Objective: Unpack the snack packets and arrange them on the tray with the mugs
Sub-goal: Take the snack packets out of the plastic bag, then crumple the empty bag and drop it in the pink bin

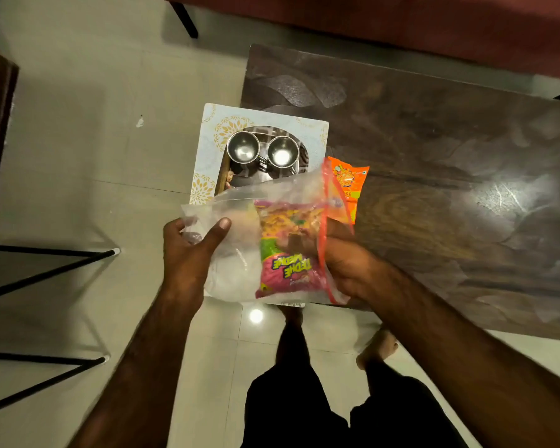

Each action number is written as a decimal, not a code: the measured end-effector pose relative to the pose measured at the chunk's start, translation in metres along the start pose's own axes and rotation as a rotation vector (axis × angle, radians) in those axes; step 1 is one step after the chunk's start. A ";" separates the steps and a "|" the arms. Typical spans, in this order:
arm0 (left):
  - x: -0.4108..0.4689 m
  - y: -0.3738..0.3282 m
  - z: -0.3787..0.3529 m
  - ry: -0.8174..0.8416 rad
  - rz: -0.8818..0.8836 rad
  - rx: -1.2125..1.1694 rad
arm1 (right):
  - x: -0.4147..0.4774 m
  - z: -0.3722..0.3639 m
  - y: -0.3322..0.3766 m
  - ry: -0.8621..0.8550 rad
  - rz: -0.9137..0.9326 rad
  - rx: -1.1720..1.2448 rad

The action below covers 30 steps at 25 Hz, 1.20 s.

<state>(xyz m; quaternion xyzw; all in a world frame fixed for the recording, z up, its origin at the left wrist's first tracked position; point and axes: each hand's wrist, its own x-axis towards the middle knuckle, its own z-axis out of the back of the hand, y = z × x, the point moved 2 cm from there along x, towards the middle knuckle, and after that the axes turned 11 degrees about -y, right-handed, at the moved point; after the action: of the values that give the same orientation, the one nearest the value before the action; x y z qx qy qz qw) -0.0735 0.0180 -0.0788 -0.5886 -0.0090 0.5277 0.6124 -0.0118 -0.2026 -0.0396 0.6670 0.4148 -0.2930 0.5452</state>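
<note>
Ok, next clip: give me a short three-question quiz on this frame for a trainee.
1. True or false: both steel mugs stand on the tray.
2. The pink packet is: A) on the tray, B) inside the clear bag, C) on the floor.
3. Which hand reaches into the clear bag while the left hand holds it?
Key: 1 true; 2 B; 3 the right hand.

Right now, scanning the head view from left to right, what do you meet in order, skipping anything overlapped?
Left hand → left steel mug → right steel mug → orange snack packet.
</note>
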 end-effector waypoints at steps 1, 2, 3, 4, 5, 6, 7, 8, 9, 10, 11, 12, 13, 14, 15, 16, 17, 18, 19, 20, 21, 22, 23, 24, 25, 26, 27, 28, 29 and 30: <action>0.004 0.000 0.008 -0.039 0.001 0.016 | 0.001 0.008 0.003 -0.035 0.029 0.046; 0.007 0.001 0.015 -0.064 -0.004 0.032 | 0.001 0.017 0.005 -0.036 0.065 0.067; 0.010 0.002 0.022 -0.079 -0.012 0.046 | 0.001 0.028 0.009 -0.027 0.090 0.117; 0.012 0.004 0.028 -0.096 -0.014 0.055 | 0.000 0.040 0.013 -0.019 0.112 0.175; 0.013 0.006 0.034 -0.117 -0.009 0.053 | 0.001 0.054 0.016 -0.021 0.139 0.235; 0.014 0.008 0.038 -0.136 0.002 0.040 | 0.006 0.067 0.016 -0.056 0.158 0.295; 0.015 0.009 0.043 -0.147 0.014 0.019 | 0.012 0.081 0.013 -0.116 0.168 0.330; 0.017 0.012 0.048 -0.146 0.026 0.001 | 0.021 0.094 0.009 -0.186 0.166 0.363; 0.019 0.014 0.052 -0.130 0.035 -0.016 | 0.030 0.104 0.005 -0.275 0.151 0.369; 0.021 0.018 0.056 -0.102 0.038 -0.029 | 0.038 0.112 0.000 -0.360 0.119 0.360; 0.023 0.021 0.060 -0.072 0.034 -0.038 | 0.047 0.119 -0.007 -0.436 0.079 0.312; 0.024 0.024 0.062 -0.041 0.032 -0.048 | 0.055 0.125 -0.015 -0.482 0.048 0.251; 0.025 0.027 0.064 -0.005 0.034 -0.064 | 0.063 0.128 -0.023 -0.510 0.034 0.181; 0.025 0.030 0.066 0.035 0.047 -0.090 | 0.070 0.129 -0.031 -0.536 0.022 0.126; 0.024 0.033 0.066 0.060 0.061 -0.115 | 0.078 0.127 -0.037 -0.560 0.017 0.085; 0.024 0.037 0.067 0.061 0.069 -0.126 | 0.085 0.124 -0.043 -0.582 0.015 0.058; 0.023 0.040 0.068 0.047 0.071 -0.119 | 0.091 0.119 -0.046 -0.609 0.026 0.022; 0.023 0.042 0.069 0.033 0.068 -0.106 | 0.097 0.114 -0.049 -0.630 0.043 -0.010; 0.021 0.044 0.069 0.028 0.065 -0.094 | 0.103 0.110 -0.052 -0.639 0.061 -0.038; 0.020 0.047 0.069 0.032 0.066 -0.085 | 0.107 0.106 -0.054 -0.645 0.067 -0.058; 0.019 0.049 0.069 0.035 0.067 -0.074 | 0.110 0.103 -0.055 -0.655 0.073 -0.079; 0.017 0.051 0.069 0.035 0.062 -0.059 | 0.108 0.100 -0.055 -0.687 0.088 -0.130; 0.015 0.051 0.068 0.029 0.052 -0.041 | 0.103 0.101 -0.052 -0.766 0.111 -0.227; 0.014 0.051 0.067 0.015 0.041 -0.026 | 0.094 0.102 -0.049 -0.862 0.135 -0.336; 0.011 0.050 0.065 0.000 0.037 -0.019 | 0.082 0.103 -0.044 -0.913 0.168 -0.372; 0.008 0.049 0.061 -0.006 0.045 -0.023 | 0.070 0.101 -0.040 -0.856 0.198 -0.308; 0.004 0.048 0.056 -0.004 0.060 -0.034 | 0.056 0.096 -0.037 -0.711 0.206 -0.208; 0.000 0.045 0.052 0.000 0.073 -0.046 | 0.040 0.086 -0.035 -0.537 0.195 -0.161; -0.005 0.040 0.047 0.000 0.072 -0.041 | 0.024 0.074 -0.033 -0.368 0.168 -0.168; -0.010 0.035 0.041 -0.007 0.058 -0.019 | 0.008 0.060 -0.030 -0.225 0.151 -0.165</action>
<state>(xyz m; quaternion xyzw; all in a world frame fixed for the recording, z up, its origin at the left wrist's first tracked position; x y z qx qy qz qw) -0.1264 0.0315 -0.0857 -0.5927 0.0011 0.5471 0.5911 -0.0305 -0.2569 -0.0744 0.6121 0.3226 -0.2891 0.6616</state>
